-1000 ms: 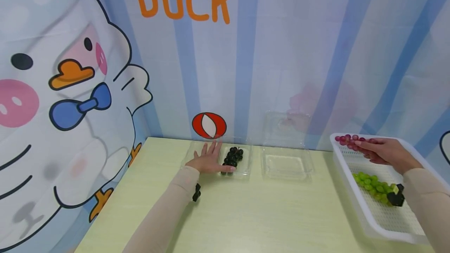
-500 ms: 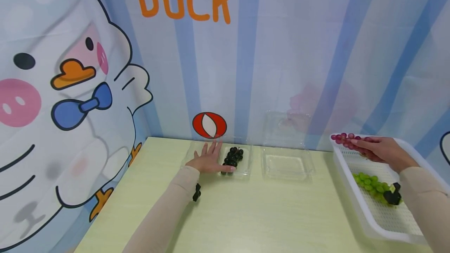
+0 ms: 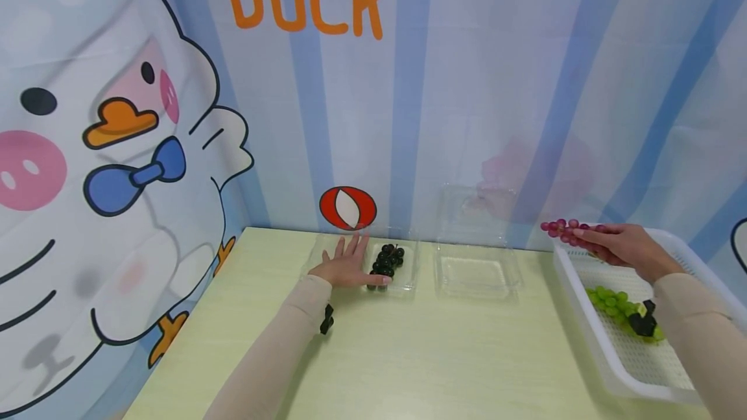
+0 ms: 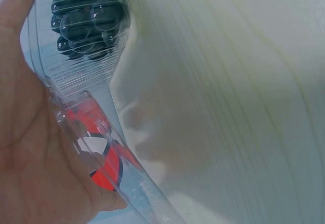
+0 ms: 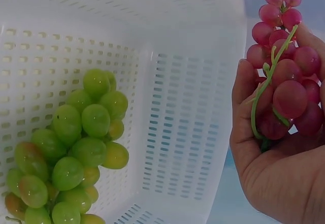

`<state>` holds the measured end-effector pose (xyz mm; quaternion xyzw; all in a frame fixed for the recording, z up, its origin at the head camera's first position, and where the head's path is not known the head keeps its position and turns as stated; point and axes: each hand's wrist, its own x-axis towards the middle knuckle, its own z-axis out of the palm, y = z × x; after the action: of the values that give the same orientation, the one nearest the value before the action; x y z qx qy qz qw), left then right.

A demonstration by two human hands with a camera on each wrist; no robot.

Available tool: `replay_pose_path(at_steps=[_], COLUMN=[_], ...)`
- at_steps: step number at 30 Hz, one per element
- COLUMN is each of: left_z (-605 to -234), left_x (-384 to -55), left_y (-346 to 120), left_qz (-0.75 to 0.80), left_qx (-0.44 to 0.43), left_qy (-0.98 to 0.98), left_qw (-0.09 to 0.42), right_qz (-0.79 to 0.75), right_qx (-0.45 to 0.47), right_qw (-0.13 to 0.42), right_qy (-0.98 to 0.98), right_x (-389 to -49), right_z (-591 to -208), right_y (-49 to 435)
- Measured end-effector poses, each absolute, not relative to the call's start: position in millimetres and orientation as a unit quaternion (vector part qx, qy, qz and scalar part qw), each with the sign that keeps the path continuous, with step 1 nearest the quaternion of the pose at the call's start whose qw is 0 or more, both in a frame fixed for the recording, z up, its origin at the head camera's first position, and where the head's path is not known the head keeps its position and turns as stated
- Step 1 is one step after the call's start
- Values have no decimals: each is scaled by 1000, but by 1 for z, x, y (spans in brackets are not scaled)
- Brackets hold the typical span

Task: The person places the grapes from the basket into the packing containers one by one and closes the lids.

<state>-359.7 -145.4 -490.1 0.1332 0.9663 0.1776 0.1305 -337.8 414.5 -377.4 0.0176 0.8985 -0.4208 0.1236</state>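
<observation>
My right hand holds a bunch of red grapes above the far left corner of the white basket. In the right wrist view its fingers curl round the bunch, and a green stem lies across the grapes. Below, a bunch of green grapes lies in the basket. With fingers spread, my left hand rests on the open lid of a clear plastic box. A bunch of dark grapes sits in that box beside the left thumb.
Right of the dark grapes stands another clear plastic box, its lid raised against the printed curtain. Both boxes are at the back of the pale table. The basket occupies the table's right side.
My right hand has moved left and slightly up with the red grapes, which now reach past the basket's left rim. The left hand has stayed in place.
</observation>
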Motion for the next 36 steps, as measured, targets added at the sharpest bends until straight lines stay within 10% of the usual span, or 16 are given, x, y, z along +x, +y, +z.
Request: replay_pose_path(at_steps=[36], left_z=[-471], left_x=[-344], left_y=[-143], left_qz=[172], left_qx=[134], left_qy=[967], left_qw=[130], right_qz=[-415], right_qx=[4], right_qw=[115], right_qy=[902], right_x=[-352], right_z=[-374], right_y=[371])
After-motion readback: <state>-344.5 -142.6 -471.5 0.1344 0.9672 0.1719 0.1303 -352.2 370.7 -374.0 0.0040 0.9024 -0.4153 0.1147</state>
